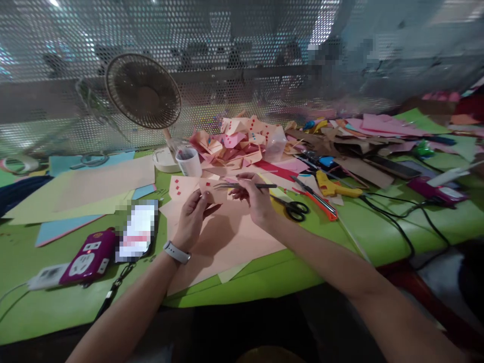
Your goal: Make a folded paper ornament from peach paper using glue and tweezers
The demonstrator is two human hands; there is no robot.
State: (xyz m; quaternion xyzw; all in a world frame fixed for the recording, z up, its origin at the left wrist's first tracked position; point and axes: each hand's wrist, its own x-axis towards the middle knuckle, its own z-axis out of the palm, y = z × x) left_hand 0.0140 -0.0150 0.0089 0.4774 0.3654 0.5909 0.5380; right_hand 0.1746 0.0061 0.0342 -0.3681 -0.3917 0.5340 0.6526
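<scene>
My left hand (192, 218), with a pale watch band at the wrist, pinches a peach paper piece (194, 185) with small red squares stuck on it. In my right hand (257, 199) is a pair of tweezers (267, 186), held nearly level, its tips pointing left close to the paper. Whether the tips grip anything is too small to tell. Beneath both hands lies a large peach sheet (227, 247). Right of my right hand are black-handled scissors (297, 210) and an orange utility knife (321, 204).
A fan (143, 91) and a white cup (189, 164) stand behind, beside a heap of folded papers (234, 143). A yellow glue gun (335, 185) with black cables lies right. On the left are a phone (138, 229), a purple power strip (91, 256) and stacked paper sheets (102, 189).
</scene>
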